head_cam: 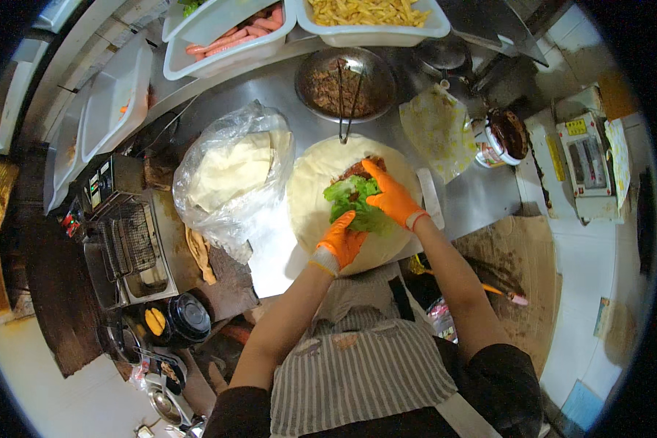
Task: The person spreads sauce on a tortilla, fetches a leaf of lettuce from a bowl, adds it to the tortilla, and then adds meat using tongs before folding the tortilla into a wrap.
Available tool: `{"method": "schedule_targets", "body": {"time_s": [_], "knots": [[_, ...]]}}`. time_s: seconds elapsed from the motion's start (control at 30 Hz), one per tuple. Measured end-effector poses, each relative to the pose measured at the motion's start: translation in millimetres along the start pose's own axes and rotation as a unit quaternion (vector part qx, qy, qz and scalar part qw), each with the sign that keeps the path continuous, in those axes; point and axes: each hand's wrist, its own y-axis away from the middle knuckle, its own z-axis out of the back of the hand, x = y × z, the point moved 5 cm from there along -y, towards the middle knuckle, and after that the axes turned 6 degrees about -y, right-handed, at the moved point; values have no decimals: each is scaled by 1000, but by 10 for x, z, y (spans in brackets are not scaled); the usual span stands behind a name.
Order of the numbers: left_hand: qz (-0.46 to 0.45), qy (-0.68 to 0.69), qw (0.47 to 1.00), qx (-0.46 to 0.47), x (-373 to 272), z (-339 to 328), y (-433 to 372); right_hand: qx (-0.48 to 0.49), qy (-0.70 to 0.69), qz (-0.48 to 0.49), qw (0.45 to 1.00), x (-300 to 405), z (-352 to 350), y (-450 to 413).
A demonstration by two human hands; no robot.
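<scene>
A large round flatbread (312, 180) lies on the steel counter before me. Green lettuce leaves (342, 191) and some brown-red filling (375, 163) rest on its middle. My left hand (344, 241), in an orange glove with a pale cuff, touches the lower edge of the lettuce with its thumb up; its fingertips are partly hidden. My right hand (391, 197), gloved in orange too, lies over the right side of the lettuce, one finger reaching to the filling. Whether either hand grips a leaf is unclear. Beyond the bread, metal tongs (344, 104) lean in a steel bowl of shredded brown food (326, 90).
Stacked flatbreads (232, 169) in a clear plastic bag lie left. Patterned paper (441, 131) and an open sauce tub (498, 148) stand right. White bins of sausages (241, 35) and fries (367, 12) line the back. A fryer basket (134, 235) is at far left.
</scene>
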Motion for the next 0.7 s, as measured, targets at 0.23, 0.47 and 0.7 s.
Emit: {"method": "schedule_targets", "body": {"time_s": [0.23,0.47,0.7], "knots": [[-66,-311,944,-82,45,-50,83,-102,226,-107,963,131,-25,435],[-278,-711,644,-38,-533,-400,263,-37,104,-52,993,337,-259,613],[-409,-759,507,-10,-1167,-1232,442,-76,162,-127,976,-156,-75,297]]}}
